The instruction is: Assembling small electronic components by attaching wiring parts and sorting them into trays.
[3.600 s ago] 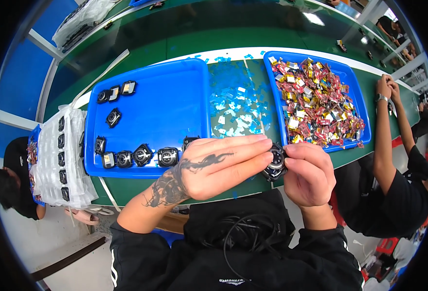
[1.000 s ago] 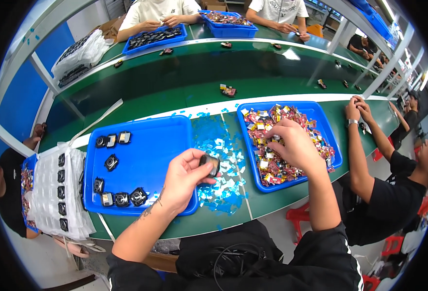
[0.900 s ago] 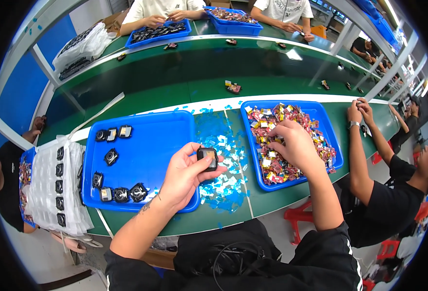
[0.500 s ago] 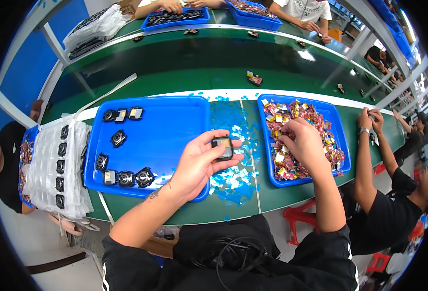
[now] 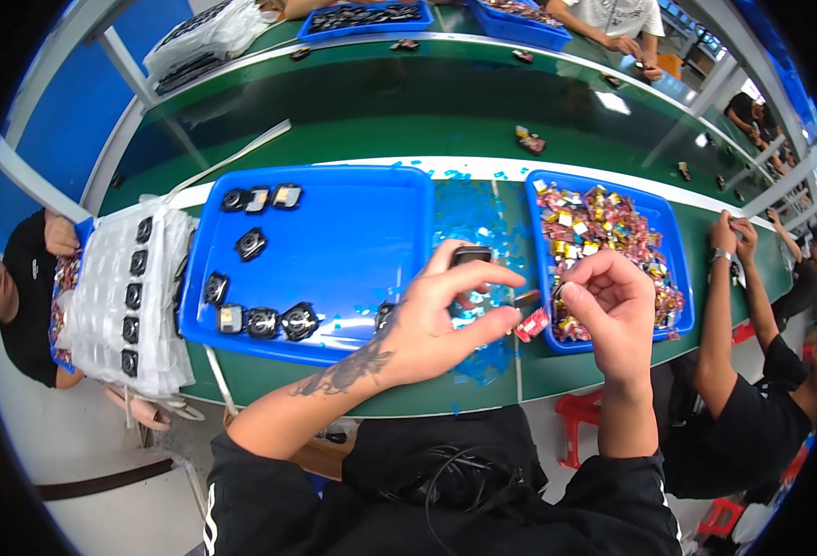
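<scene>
My left hand is curled round a small black housing, whose rounded end sticks out above the fingers. Its thumb and forefinger reach toward my right hand, which is closed in a pinch. Between the two sets of fingertips is a small red circuit piece, slightly blurred; which hand bears it is unclear. What the right fingertips grip is too small to name. Right behind them stands a blue tray heaped with red and yellow circuit pieces. A larger blue tray at left holds several black housings.
Blue and white film scraps litter the green table between the trays. White plastic trays with black housings are stacked at left. Beyond runs a green conveyor carrying small parts. Co-workers sit left, right and opposite; a red stool stands below.
My right hand has come up out of the heap of circuit pieces toward my left. The left hand has turned over and moved right with the housing. The whole view has shifted slightly.
</scene>
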Demonstrator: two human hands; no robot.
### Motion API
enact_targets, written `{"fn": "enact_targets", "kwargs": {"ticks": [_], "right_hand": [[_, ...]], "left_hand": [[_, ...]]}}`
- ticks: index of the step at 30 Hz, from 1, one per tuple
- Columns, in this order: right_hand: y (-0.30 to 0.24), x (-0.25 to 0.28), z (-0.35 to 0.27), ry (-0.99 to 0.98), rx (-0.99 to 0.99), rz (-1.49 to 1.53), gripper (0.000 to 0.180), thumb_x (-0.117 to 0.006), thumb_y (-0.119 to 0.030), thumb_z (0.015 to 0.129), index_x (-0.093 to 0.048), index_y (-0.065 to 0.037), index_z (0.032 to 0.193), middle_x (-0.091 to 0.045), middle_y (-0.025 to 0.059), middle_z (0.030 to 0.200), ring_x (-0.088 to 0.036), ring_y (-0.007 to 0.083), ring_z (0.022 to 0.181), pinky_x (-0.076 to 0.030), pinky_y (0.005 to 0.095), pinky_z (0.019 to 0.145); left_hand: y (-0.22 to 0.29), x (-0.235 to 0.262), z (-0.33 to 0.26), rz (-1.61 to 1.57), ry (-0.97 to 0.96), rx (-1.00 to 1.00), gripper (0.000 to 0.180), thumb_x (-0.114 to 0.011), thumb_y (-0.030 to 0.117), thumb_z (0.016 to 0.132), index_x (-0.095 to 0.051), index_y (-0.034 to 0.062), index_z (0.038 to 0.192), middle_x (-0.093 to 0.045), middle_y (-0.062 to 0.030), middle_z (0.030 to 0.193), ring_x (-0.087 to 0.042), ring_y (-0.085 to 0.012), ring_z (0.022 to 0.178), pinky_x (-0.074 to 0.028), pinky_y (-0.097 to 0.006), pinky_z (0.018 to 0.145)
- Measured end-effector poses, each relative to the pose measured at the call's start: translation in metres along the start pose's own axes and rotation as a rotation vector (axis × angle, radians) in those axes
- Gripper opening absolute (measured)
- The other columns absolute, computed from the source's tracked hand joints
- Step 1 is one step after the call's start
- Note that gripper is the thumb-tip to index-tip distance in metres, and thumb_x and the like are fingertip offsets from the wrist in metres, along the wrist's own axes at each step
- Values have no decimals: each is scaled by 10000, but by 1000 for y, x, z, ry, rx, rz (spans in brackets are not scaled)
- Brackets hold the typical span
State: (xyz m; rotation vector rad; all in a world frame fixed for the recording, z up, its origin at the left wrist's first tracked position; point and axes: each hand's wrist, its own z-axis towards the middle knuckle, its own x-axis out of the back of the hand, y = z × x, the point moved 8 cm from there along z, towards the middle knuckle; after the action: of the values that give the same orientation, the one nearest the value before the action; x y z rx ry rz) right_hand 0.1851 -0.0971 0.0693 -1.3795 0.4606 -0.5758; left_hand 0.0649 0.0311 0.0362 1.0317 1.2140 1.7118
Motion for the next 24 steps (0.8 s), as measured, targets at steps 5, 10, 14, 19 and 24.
{"fn": "enact_targets", "kwargs": {"ticks": [5, 10, 14, 19, 24], "right_hand": [[19, -31, 1, -116, -49, 93, 90, -661, 23, 853, -600, 24, 919, -629, 44, 862, -587, 62, 767, -479, 193, 678], [12, -40, 6, -17, 144, -181, 98, -682, 46, 818, -615, 23, 887, -603, 59, 871, -588, 88, 733, -499, 214, 642], [0, -41, -3, 39, 337, -350, 102, -683, 69, 795, -620, 17, 857, -595, 87, 870, -593, 109, 721, -496, 228, 603], [7, -40, 17, 70, 374, -815, 182, -614, 49, 804, -657, -36, 959, -648, 144, 890, -635, 308, 831, -505, 366, 774], [20, -32, 14, 4, 390, -1176, 182, -650, -39, 817, -666, -73, 995, -627, 108, 879, -605, 309, 795, -469, 396, 684]], "left_hand": [[-4, -2, 0, -63, 3, -46, 190, -762, 208, 789, -716, 65, 906, -566, -107, 999, -590, -216, 923, -472, -346, 807], [-10, 6, 0, -42, 67, 36, 117, -726, 136, 816, -710, 33, 870, -607, -91, 871, -612, -179, 800, -482, -326, 759], [-15, 5, 0, -93, 27, 119, 122, -706, 111, 841, -700, -7, 871, -631, -79, 816, -608, -140, 711, -489, -294, 724], [-32, 17, 1, -556, 209, 174, 140, -639, 77, 907, -671, -50, 955, -654, -66, 819, -608, -105, 744, -481, -236, 688], [-37, 22, 1, -615, 227, 230, 170, -630, 125, 922, -664, -33, 977, -657, -63, 838, -620, -107, 734, -478, -236, 675]]}}
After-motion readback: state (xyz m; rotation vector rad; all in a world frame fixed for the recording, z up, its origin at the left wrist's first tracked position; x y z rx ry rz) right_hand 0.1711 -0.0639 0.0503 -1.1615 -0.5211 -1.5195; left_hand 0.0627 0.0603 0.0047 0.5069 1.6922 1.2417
